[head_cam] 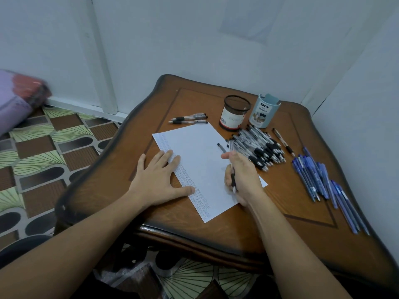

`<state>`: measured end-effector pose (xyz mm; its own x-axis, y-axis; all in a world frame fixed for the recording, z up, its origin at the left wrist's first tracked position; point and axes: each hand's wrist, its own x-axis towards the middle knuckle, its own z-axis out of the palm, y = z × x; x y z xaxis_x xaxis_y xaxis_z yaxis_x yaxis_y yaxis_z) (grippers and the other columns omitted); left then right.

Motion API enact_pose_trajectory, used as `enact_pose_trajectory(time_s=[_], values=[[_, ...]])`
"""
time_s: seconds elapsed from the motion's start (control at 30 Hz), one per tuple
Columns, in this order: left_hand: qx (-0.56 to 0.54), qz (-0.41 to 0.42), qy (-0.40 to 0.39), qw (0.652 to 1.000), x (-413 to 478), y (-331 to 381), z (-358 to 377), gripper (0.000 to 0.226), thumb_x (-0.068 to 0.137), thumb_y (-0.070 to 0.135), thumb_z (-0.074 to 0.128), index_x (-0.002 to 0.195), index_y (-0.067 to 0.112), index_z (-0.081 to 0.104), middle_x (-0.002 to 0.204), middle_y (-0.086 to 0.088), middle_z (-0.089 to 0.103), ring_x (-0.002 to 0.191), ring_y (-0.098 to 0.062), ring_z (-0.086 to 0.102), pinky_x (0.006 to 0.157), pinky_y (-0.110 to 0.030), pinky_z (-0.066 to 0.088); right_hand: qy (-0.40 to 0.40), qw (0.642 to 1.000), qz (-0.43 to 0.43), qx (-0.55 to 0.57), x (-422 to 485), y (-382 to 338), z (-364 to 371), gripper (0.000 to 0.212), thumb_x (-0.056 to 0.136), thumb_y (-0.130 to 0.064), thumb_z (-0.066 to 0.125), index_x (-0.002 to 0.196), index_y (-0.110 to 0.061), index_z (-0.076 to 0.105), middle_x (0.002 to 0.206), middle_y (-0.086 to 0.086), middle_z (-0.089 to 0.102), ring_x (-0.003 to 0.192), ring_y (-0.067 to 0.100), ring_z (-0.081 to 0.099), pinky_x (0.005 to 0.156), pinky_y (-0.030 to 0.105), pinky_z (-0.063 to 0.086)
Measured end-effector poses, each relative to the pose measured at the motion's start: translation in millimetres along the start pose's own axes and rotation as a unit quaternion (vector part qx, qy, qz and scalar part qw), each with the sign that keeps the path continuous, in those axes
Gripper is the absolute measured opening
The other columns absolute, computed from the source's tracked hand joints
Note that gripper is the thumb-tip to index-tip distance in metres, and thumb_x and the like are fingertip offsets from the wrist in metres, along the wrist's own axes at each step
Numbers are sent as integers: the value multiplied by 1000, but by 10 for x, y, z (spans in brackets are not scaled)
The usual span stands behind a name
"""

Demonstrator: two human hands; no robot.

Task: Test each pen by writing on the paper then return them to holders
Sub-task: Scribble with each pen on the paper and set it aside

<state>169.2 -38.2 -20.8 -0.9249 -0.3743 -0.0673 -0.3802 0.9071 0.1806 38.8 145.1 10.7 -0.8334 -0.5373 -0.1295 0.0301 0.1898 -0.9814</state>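
My left hand [160, 178] is lying flat with straight fingers, pressing the paper [200, 152] onto the tabletop [302, 212]. My right hand [241, 175] is gripping a black-grip pen [233, 180] over the sheet's right side. The pale blue holder [264, 112] is showing "DIY"; the mesh holder [235, 114] label is too blurred to read.

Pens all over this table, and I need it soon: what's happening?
A person is testing pens. The right-hand grip holds a pen tip-down over the paper, while the left-hand grip presses flat on the sheet's scribbled left edge. A pile of black pens, a row of blue pens and three more pens lie on the table. Neither the mesh cup nor the blue organizer shows pens.
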Motion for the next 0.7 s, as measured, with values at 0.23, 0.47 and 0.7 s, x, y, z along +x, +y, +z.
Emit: enact_pose_trajectory(time_s=[0.23,0.47,0.7], values=[[1,0,-8,1000,13,-12,-5,117,57,99,7,155,34,5,164,6,-4,150,-14,-7,116,-57,-11,19,911,-68,-405,445,-193,-310,27,103,-23,43,78,-18,51,68,-2,45,62,16,43,56,29,30],[1,-1,-11,1000,2,1,-33,108,67,95,18,155,34,5,164,7,-6,150,-14,-9,116,-56,-11,-1,776,-96,-624,714,-94,-396,19,96,-11,47,107,-20,60,99,5,56,101,27,57,69,31,40],[-8,-4,-8,1000,-15,7,-23,110,66,96,20,155,33,6,164,7,-5,150,-13,-9,117,-56,-12,16,844,-187,-503,847,-114,-209,26,96,-5,53,115,-13,69,101,6,56,103,27,53,81,30,36]])
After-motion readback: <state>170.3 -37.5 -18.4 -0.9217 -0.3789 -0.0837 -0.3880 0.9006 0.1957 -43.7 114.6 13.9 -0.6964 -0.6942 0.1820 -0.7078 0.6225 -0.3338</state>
